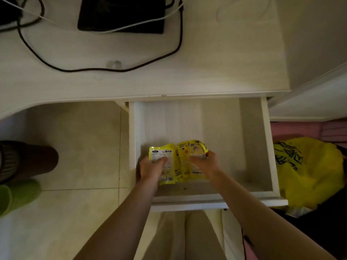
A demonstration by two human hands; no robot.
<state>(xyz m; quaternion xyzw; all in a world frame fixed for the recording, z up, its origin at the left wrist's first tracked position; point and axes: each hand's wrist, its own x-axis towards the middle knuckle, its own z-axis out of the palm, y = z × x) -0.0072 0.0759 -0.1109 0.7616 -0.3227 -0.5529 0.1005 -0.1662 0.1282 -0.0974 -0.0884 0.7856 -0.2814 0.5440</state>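
A white drawer (266,147) stands pulled out from under a white desk (169,81). Inside it, near the front left, lie several yellow hand-warmer packets (180,166). My left hand (153,168) grips the left packet, its thumb curled over the white label. My right hand (205,163) grips the right packets from their right side, fingers curled round the edge. Both forearms reach in over the drawer's front panel. The lower parts of the packets are partly hidden by my hands.
On the desk lie a black flat device (122,15) and black (178,44) and white cables (56,21). A yellow plastic bag (309,169) sits right of the drawer. A dark stool (28,160) and a green slipper (16,194) stand on the tiled floor at left.
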